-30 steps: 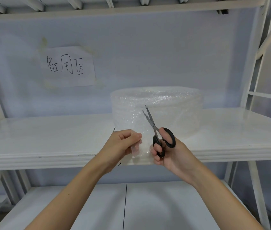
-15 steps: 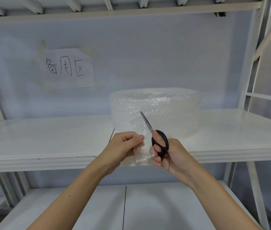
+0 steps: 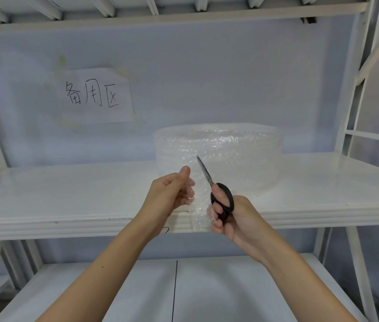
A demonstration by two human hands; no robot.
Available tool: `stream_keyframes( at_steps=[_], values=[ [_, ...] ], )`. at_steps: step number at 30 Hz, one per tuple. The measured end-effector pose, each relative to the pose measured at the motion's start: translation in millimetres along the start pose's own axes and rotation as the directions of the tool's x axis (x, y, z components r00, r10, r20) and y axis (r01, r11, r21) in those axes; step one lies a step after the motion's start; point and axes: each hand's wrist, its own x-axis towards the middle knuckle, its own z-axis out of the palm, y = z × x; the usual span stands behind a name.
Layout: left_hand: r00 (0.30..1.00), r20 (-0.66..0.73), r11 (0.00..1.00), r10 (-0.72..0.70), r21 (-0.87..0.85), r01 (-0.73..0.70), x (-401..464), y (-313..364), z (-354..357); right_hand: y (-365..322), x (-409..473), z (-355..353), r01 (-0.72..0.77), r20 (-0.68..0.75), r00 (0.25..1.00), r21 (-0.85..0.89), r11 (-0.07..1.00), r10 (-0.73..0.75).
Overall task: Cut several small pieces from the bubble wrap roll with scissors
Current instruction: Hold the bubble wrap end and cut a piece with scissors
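While no cut-off pieces show anywhere on the shelf (image 3: 67, 201), the job looks to be at an early or middle cut — I cannot tell how many pieces have been made, and several are likely left.

Nearest, the right hand (image 3: 232, 214) is clenched through the black loops of the scissors (image 3: 216, 189), fingers curled round the handles. The blades lie together, pointing up toward 11 o'clock, so this snip looks finished. At 9 o'clock of the scissors, the left hand (image 3: 172, 194) pinches the loose flap of bubble wrap (image 3: 199, 205) between thumb and curled fingers, holding it upright just beside the blades. The flap hangs down over the shelf's front edge between the two hands. Whether it is already severed from the roll I cannot tell — the film is too clear.

Farther back, at 12 o'clock, the bubble wrap roll (image 3: 230, 154) stands on the shelf. Beyond it, at 10 o'clock, a paper sign (image 3: 95, 96) is stuck to the wall.
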Motion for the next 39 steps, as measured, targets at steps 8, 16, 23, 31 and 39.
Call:
stream_keyframes(
  at_steps=[8,16,23,31,39],
  values=[
    [0.973,-0.194,0.993,0.121,0.02,-0.12,19,8,6,5,1,0,0.009,0.006,1.0,-0.001,1.0,-0.009],
    [0.954,-0.225,0.977,0.199,0.119,-0.176,28,11,10,10,3,1,0.004,0.012,1.0,0.005,1.0,-0.004],
    [0.957,-0.221,0.979,0.187,0.122,-0.163,33,12,20,19,-1,-6,-0.036,0.064,0.997,0.004,0.999,0.036],
    [0.94,-0.265,0.969,0.216,0.173,-0.174,33,12,22,24,-1,-10,-0.058,0.098,0.993,-0.022,0.998,0.06],
    [0.941,-0.271,0.966,0.205,0.208,-0.15,33,14,19,29,-3,-11,-0.028,0.14,0.99,0.029,0.999,0.024]
  ],
)
